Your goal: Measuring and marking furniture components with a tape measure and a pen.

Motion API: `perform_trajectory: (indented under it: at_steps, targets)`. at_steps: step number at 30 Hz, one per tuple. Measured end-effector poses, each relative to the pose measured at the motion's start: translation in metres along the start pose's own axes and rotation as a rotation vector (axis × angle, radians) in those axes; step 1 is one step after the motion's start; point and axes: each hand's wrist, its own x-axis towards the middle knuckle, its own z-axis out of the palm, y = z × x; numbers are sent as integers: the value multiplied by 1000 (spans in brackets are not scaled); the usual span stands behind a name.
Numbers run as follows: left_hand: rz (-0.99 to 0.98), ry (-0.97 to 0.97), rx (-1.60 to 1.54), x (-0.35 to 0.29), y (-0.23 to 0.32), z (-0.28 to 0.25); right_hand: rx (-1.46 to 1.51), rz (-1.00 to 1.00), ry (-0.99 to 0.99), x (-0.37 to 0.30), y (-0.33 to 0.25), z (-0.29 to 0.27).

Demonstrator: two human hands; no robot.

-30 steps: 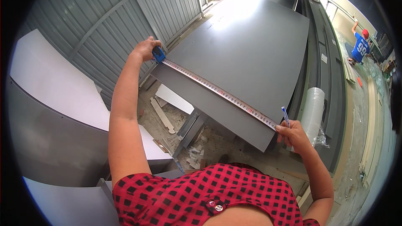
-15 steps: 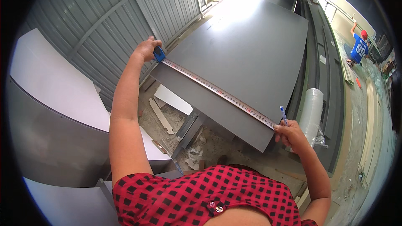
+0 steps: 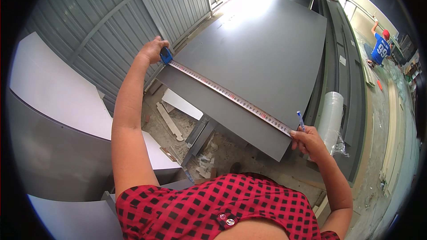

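A large dark grey panel [image 3: 267, 49] lies flat in front of me. Across its near end stretches the pulled-out blade of a tape measure [image 3: 227, 92]. At the panel's left edge my left hand [image 3: 153, 50] is closed round the blue case of this tape measure. My right hand [image 3: 309, 143], at the right edge, pinches the blade's end between thumb and fingers. A blue pen [image 3: 300, 120] sticks up out of the same hand, held among the fingers.
Corrugated grey sheeting [image 3: 106, 22] rises at the left, above white-topped panels [image 3: 58, 84]. Offcuts [image 3: 170, 122] litter the floor under the panel. A plastic-wrapped roll [image 3: 331, 118] stands at the right, beside long dark panels [image 3: 349, 75]. Farther off, a person in blue [image 3: 381, 49] crouches.
My left hand and the tape case have shifted slightly left. My right hand stays at the right edge with the blade's end and pen. The view has tilted a little.
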Motion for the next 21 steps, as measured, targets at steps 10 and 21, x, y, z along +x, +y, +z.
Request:
perform_trajectory:
  at_steps: [10, 21]
  targets:
    - [47, 29, 3, -5, -7, -6, -289, -312, 237, -5, -79, -10]
    - [62, -8, -15, 3, -5, -5, -39, -456, -159, 160, -178, 175]
